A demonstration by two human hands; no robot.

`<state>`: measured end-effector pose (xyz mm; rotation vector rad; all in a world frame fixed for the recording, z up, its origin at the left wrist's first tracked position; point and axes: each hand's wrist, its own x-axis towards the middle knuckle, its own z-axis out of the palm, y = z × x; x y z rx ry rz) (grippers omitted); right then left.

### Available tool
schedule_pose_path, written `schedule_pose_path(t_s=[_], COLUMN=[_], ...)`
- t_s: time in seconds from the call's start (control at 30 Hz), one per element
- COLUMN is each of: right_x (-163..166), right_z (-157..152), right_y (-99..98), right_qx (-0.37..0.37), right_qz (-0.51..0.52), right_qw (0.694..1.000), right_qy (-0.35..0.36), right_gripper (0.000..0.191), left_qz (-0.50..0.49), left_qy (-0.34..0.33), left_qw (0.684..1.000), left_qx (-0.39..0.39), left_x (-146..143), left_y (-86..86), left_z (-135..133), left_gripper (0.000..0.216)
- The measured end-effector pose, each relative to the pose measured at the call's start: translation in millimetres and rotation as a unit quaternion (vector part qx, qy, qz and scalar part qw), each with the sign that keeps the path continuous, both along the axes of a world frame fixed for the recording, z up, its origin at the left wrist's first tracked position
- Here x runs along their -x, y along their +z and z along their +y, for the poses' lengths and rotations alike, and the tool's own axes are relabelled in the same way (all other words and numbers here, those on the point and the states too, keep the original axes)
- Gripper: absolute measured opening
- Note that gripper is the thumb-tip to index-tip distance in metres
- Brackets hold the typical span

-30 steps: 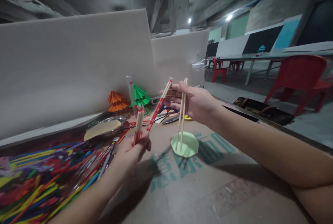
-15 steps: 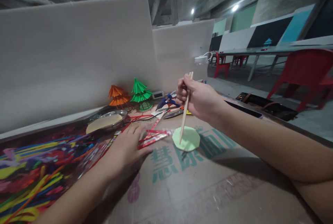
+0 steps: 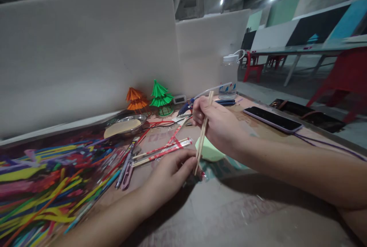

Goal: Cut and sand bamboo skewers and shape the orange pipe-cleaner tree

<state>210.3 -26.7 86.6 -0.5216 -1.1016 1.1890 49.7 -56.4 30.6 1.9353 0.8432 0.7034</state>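
Slim, straight wooden chopsticks (image 3: 202,138) mid-frame are gripped up top by the curled fingers of the right hand (image 3: 221,122), lower ends met by the half-bent left hand (image 3: 172,169) (can't tell if they're pinched), flat pale-green sheet (image 3: 213,153) seen behind.

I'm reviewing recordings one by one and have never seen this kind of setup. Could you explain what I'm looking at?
There is no robot here, just a person's two bare hands. The view comes from a camera worn on the head, looking forward and down. The right hand holds a pair of thin wooden sticks at a slant. The left hand is at their lower ends; whether it grips them is unclear. On the work surface lie a pale green disc, red-wrapped sticks, a phone and, at the left, many coloured strips. Behind stand an orange model and a green model with tiered tops.
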Motion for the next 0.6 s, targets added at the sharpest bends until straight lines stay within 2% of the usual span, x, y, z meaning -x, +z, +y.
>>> schedule_pose_path(t_s=[0.1, 0.2, 0.27, 0.4, 0.5, 0.6], right_x=[0, -1, -4, -15, -22, -25], right_z=[4, 7, 9, 19, 25, 24], right_y=[-4.8, -8.8, -9.2, -4.4, 0.5, 3.3], right_qx=[0.001, 0.009, 0.006, 0.008, 0.031, 0.049], right_qz=[-0.015, -0.043, -0.092, -0.183, -0.202, -0.222], right_qw=[1.000, 0.999, 0.995, 0.969, 0.948, 0.928], right_qy=[0.005, 0.023, 0.045, 0.167, 0.242, 0.295], right_gripper=[0.032, 0.031, 0.030, 0.028, 0.028, 0.037], left_qz=[-0.034, -0.041, -0.081, -0.179, -0.195, -0.194], left_qy=[-0.008, -0.008, -0.013, -0.022, -0.055, -0.080], left_qw=[0.996, 0.994, 0.988, 0.959, 0.945, 0.939], left_qx=[0.079, 0.100, 0.133, 0.221, 0.258, 0.273], left_x=[-2, -4, -2, 7, 13, 15], left_y=[-2.4, -3.8, -3.6, 1.7, 7.5, 11.0], left_z=[0, -1, 1, 14, 22, 23], left_gripper=[0.024, 0.022, 0.027, 0.040, 0.043, 0.042])
